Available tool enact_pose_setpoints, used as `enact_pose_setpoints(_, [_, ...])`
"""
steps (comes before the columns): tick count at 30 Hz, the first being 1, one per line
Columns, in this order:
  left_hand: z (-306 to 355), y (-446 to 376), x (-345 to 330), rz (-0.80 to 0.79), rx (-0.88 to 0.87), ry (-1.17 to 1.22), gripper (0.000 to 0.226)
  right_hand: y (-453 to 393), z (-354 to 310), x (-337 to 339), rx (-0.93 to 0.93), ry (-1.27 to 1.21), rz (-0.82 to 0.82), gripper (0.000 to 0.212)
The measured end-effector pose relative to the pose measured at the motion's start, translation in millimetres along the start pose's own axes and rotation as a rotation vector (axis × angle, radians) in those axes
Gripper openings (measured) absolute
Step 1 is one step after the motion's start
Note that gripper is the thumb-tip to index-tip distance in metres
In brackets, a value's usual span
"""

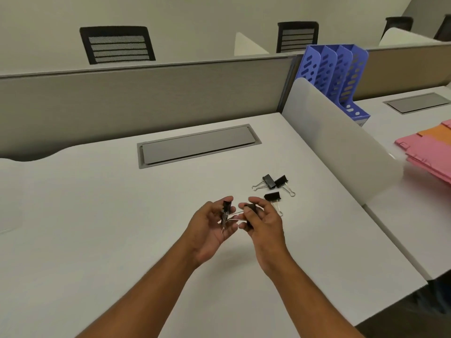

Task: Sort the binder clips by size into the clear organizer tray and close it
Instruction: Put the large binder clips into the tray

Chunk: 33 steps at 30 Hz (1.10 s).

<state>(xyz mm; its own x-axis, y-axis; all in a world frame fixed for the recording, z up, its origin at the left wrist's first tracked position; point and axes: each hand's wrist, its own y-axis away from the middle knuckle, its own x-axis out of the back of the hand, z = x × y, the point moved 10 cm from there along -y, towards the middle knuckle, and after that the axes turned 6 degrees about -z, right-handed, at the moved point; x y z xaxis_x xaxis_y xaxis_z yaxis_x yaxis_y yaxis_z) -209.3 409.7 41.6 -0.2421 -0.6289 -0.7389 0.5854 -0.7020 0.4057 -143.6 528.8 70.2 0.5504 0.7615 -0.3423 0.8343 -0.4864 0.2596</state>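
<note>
Hands meet above the desk's (pixel 97 215) middle: the left hand (pixel 210 230) pinches one binder clip (pixel 226 208), the right hand (pixel 262 224) closes on another clip (pixel 251 211). Beyond, toward the right edge, three loose clips (pixel 272 189) lie clustered.

Each hand (pixel 212 223) (pixel 262 222) pinching a clip (pixel 226 208) (pixel 251 209)

Five binder clips (pixel 268 181), two hands (pixel 211 228).
</note>
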Motion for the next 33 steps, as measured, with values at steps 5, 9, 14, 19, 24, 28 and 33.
enact_pose_setpoints(5, [40.7, 55.1, 49.3, 0.125, -0.079, -0.113, 0.024, 34.6, 18.6, -75.0, -0.028, 0.079, -0.106, 0.03])
enact_pose_setpoints(9, [86.5, 124.6, 106.8, 0.225, -0.182, -0.151, 0.028, 68.3, 45.0, -147.7, -0.063, 0.1, -0.165, 0.032])
enact_pose_setpoints(14, [144.3, 239.2, 198.1, 0.38, -0.357, -0.097, 0.034, 116.0, 90.7, -256.3, -0.115, 0.166, -0.278, 0.03])
enact_pose_setpoints(19, [184.0, 360.4, 295.7, 0.597, -0.507, -0.132, 0.022, 167.9, 145.4, -373.4, -0.065, 0.46, -0.52, 0.012])
enact_pose_setpoints(24, [199.6, 479.9, 366.0, 0.843, -0.644, -0.246, 0.015, 231.9, 213.4, -472.3, -0.055, 0.713, -0.834, 0.017])
enact_pose_setpoints(28, [193.0, 555.3, 399.6, 1.106, -0.719, -0.331, 0.016, 272.9, 252.7, -529.6, 0.106, 0.974, -1.064, 0.019])
enact_pose_setpoints(33, [172.1, 614.6, 419.7, 1.343, -0.749, -0.386, 0.019, 310.4, 293.4, -580.1, 0.397, 1.256, -1.297, 0.013])
